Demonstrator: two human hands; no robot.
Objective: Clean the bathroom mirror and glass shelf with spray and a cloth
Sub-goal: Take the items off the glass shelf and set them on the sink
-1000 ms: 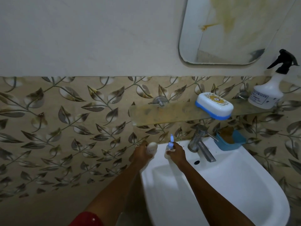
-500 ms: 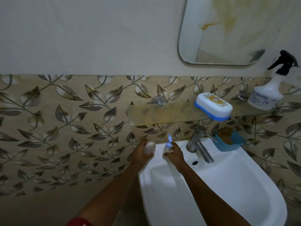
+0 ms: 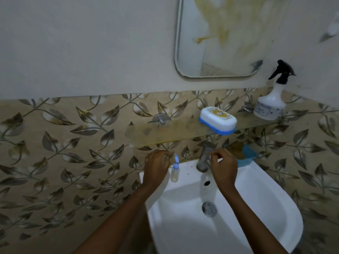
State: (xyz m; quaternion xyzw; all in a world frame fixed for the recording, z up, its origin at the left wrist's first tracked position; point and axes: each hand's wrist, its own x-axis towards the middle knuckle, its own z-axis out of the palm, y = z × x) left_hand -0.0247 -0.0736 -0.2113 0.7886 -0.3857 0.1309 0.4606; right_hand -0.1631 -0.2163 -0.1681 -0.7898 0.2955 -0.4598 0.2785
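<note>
Domestic bathroom: white washbasin (image 3: 256,226) with tap (image 3: 204,158), stained wall mirror (image 3: 220,52), glass shelf (image 3: 165,132) bearing soap box (image 3: 217,120), leaf-patterned tiles (image 3: 64,143).

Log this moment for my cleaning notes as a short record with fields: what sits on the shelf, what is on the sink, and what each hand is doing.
mirror: yellowish stains, not wiped
glass shelf: smeared, holds soap box and spray bottle
sink: small bottle upright on back rim, blue cap flipped open
left hand: curled beside small bottle, contents hidden
right hand: by the tap, holding nothing
cloth: none clearly visible
</note>
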